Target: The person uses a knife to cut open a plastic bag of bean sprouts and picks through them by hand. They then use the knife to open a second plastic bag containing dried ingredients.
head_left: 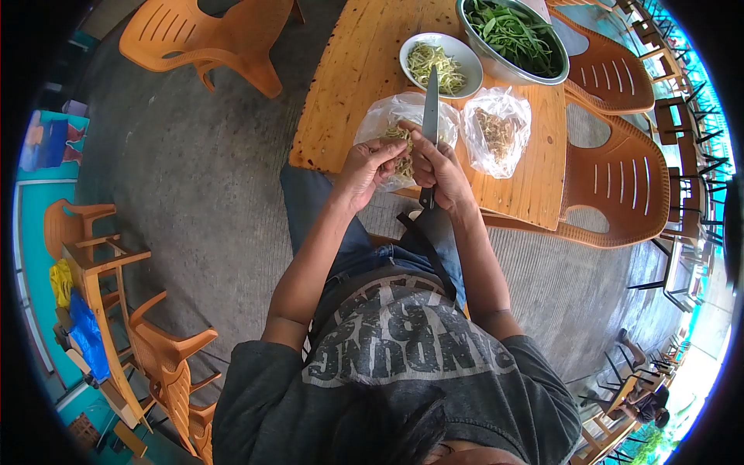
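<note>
Wooden surface, an orange chair drawn up alongside. Seated person's left hand: fingers pinched on sprouts. Right hand: closed round a knife, blade pointing away from the body. Beneath the hands: plastic bag, more sprouts inside. Beyond: white bowl, likewise filled; metal bowl, green leaves.

1 head-worn fisheye camera looks down from just off the near edge of the wooden table. It faces forward over the table, close by.
</note>
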